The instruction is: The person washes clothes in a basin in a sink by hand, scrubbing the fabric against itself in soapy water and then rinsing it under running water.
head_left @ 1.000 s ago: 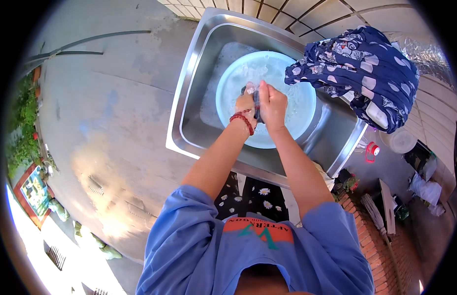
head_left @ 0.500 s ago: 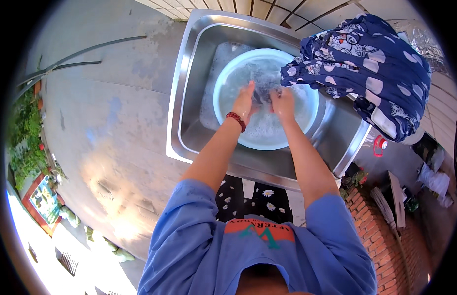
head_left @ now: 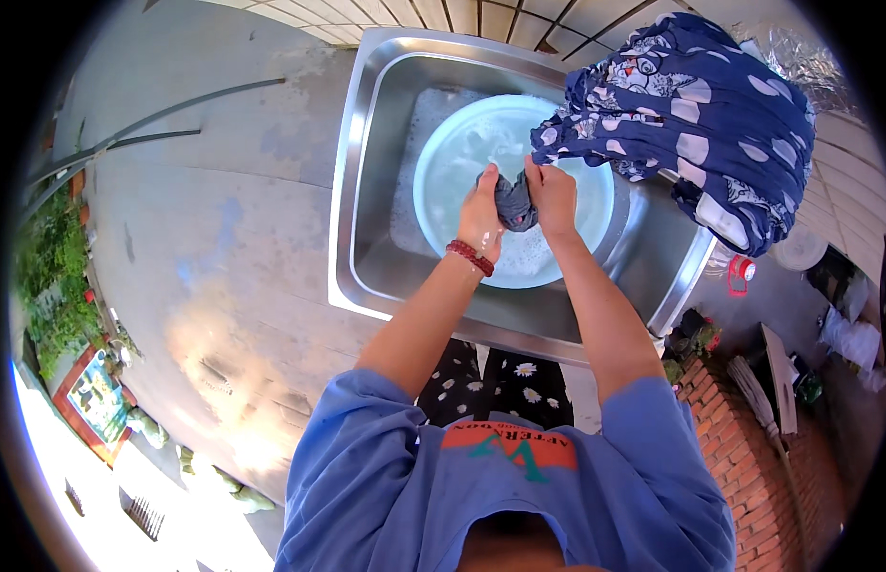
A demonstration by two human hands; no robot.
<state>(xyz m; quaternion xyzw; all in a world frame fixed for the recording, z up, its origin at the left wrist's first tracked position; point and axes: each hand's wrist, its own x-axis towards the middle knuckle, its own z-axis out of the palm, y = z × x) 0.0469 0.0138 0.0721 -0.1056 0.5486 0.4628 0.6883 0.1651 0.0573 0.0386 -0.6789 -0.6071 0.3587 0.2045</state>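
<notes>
Between my hands is a wet, dark grey cloth (head_left: 515, 204), bunched up above the soapy water; I cannot make out what kind of item it is. My left hand (head_left: 480, 212), with a red beaded bracelet at the wrist, grips its left side. On the other side, the fingers of my right hand (head_left: 555, 197) are closed on it too. Below them, a round pale blue basin (head_left: 419, 186) of sudsy water stands in a stainless steel sink (head_left: 360, 238).
A navy garment with white spots and animal prints (head_left: 705, 124) is heaped over the sink's right end, partly overhanging the basin. A red-capped bottle (head_left: 741, 270) stands beyond the sink's right edge. A tiled wall (head_left: 433, 13) runs behind it. A broom (head_left: 753, 391) leans near low brickwork (head_left: 734, 448).
My hands have lifted the dark cloth out of the foamy water, where it was mostly under the surface. It now shows bunched between them, and the hands are slightly nearer to me.
</notes>
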